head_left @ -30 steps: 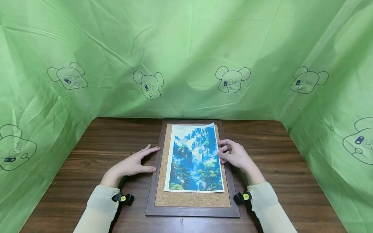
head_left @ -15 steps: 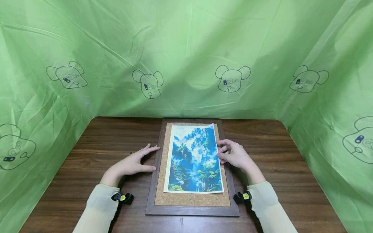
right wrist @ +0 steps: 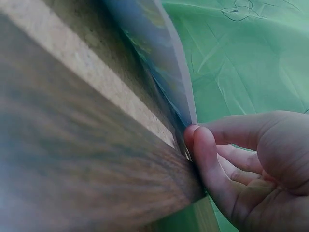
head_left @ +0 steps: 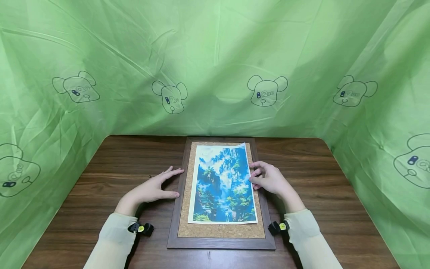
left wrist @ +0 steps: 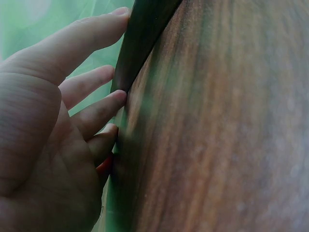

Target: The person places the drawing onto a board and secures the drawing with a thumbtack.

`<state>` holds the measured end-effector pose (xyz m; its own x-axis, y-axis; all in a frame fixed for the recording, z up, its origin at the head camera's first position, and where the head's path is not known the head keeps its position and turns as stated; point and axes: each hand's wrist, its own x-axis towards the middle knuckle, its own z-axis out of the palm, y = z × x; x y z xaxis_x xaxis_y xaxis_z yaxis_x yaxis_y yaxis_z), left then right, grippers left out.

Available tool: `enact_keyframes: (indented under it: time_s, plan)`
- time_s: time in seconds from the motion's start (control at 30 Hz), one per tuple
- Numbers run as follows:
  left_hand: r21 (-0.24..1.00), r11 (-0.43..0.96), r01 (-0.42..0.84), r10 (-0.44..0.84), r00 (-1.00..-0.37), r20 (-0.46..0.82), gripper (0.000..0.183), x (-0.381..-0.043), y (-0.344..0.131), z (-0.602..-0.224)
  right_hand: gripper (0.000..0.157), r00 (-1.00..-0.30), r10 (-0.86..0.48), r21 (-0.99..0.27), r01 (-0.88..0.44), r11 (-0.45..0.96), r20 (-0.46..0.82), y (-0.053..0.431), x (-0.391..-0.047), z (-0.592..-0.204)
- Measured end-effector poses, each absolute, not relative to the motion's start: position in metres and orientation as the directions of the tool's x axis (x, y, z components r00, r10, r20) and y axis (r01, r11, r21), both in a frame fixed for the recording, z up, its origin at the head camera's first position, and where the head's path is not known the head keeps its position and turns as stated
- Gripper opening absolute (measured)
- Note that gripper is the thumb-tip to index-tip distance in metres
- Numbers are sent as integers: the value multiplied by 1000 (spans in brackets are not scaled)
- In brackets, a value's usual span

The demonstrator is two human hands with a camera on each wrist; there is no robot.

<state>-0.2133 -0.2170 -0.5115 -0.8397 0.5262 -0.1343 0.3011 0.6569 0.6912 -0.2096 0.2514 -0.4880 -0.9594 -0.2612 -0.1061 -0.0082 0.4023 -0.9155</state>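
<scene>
A printed picture (head_left: 225, 183) of blue misty mountains and green trees lies over a cork board with a dark wooden frame (head_left: 221, 244). Its top right corner curls up a little. My right hand (head_left: 271, 179) pinches the print's right edge between thumb and fingers; in the right wrist view that edge of the paper (right wrist: 176, 63) is lifted off the cork. On the other side, my left hand (head_left: 149, 189) has its fingers extended, the thumb and index tips touching the frame's left side. The left wrist view shows those fingertips (left wrist: 118, 96) against the dark frame edge.
Bare cork (head_left: 221, 231) shows below the print and along its left side. The board lies on a brown wood-grain table (head_left: 322, 179). Green cloth (head_left: 215, 56) with mouse-like outlines hangs around the back and sides.
The print has slid slightly towards me on the cork, with my right hand still pinching its edge. My left hand stays in place at the frame.
</scene>
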Motion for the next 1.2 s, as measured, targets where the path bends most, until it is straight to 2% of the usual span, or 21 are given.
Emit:
enact_keyframes:
  time_s: [0.93, 1.07, 1.2]
  plan:
    - [686, 657, 313, 531, -838, -126, 91, -214, -217, -512, 49, -963, -245, -902, -6, 431, -111, 254, -212, -491]
    - [684, 658, 315, 531, -839, -124, 91, -214, -217, -512, 43, -972, -231, -867, -81, 492, -41, 260, -213, -490]
    - [685, 657, 315, 530, -839, -123, 92, -214, -217, -512, 41, -962, -253, -777, -236, 584, 102, 267, -216, -491]
